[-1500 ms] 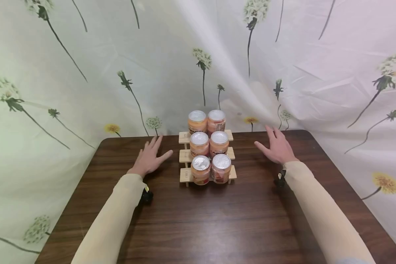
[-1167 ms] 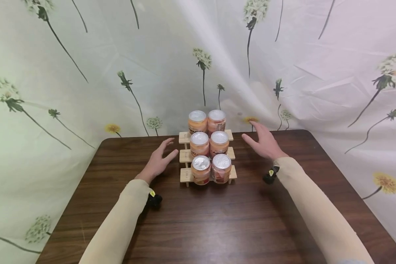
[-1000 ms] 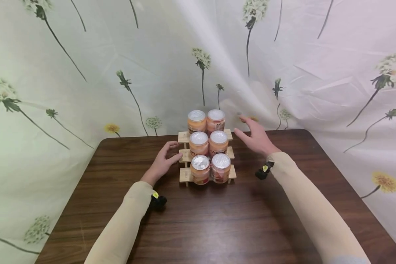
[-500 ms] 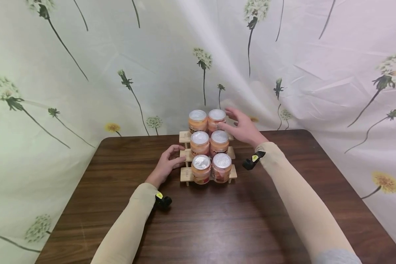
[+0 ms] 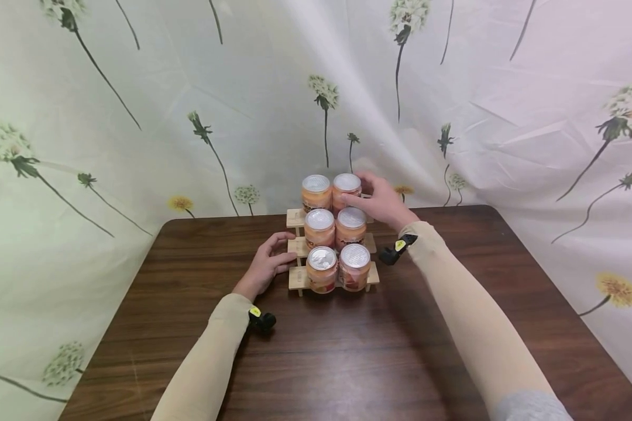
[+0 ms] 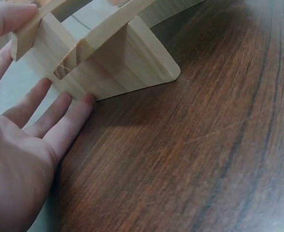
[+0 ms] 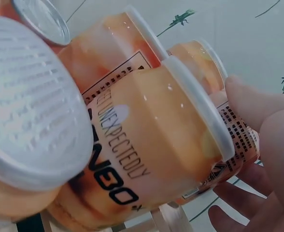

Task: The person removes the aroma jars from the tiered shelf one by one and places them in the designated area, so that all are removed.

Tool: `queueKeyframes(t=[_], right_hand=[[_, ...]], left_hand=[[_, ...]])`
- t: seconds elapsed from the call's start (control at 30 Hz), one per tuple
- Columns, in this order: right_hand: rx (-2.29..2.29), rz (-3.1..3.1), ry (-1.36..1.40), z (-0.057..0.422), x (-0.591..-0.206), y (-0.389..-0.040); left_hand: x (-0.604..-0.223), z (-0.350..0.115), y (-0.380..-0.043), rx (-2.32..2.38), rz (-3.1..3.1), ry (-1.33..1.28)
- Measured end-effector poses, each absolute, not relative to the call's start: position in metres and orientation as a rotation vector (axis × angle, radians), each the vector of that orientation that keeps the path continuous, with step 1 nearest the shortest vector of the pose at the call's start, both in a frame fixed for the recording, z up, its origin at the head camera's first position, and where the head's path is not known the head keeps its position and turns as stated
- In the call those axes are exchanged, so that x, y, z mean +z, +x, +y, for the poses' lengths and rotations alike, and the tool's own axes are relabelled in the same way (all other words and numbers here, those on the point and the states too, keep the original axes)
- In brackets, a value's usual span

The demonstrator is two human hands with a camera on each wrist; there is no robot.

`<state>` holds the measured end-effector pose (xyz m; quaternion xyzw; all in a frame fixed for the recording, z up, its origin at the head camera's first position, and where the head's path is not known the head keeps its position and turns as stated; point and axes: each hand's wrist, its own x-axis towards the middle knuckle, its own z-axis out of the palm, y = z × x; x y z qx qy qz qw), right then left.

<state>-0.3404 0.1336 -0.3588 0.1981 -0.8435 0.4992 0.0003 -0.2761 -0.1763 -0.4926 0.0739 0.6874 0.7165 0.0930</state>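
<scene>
In the head view my right hand [image 5: 381, 203] grips the back-right jar [image 5: 346, 183] on the top tier of a wooden stepped rack [image 5: 296, 248]. Its thumb is on the near side, with the other fingers round the far right. In the right wrist view the held jar [image 7: 237, 133] shows a printed label and is partly hidden by the middle-tier jar [image 7: 156, 121]. My left hand [image 5: 265, 264] rests against the rack's left side at the middle tier. The left wrist view shows that hand's fairly straight fingers [image 6: 67, 121] touching the wooden side panel [image 6: 127, 63], its thumb on a shelf end.
Each tier carries two orange-labelled jars with silvery lids; the front pair includes a jar [image 5: 354, 268] at right. The rack stands near the back edge of a dark wooden table [image 5: 316, 356]. A flower-printed cloth [image 5: 263, 105] hangs behind it.
Both hands have come inward from either side of the rack. My left hand now touches the rack's side; my right hand has reached the back-right jar and taken hold of it.
</scene>
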Motion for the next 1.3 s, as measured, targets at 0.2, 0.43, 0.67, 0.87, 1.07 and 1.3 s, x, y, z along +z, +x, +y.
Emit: queueKeyframes(t=[0.2, 0.43, 0.67, 0.87, 1.07, 1.3], right_hand=[[1.617, -2.629, 0.583, 0.131, -0.358, -0.341], [1.691, -2.57, 0.544, 0.131, -0.356, -0.337], [1.739, -2.473, 0.5, 0.14, -0.359, -0.335], [1.73, -2.401, 0.442, 0.155, -0.356, -0.333], [1.771, -2.333, 0.401, 0.176, -0.353, -0.33], [1.815, -2.283, 0.334, 0.2, -0.354, -0.33]], left_hand=[[-0.496, -0.177, -0.277, 2.136, 2.026, 0.204], [-0.498, -0.176, -0.278, 2.135, 2.031, 0.212], [-0.499, -0.176, -0.276, 2.125, 2.05, 0.212], [-0.5, -0.176, -0.276, 2.136, 2.045, 0.207], [-0.501, -0.175, -0.276, 2.134, 2.046, 0.215], [-0.501, -0.176, -0.276, 2.129, 2.052, 0.214]])
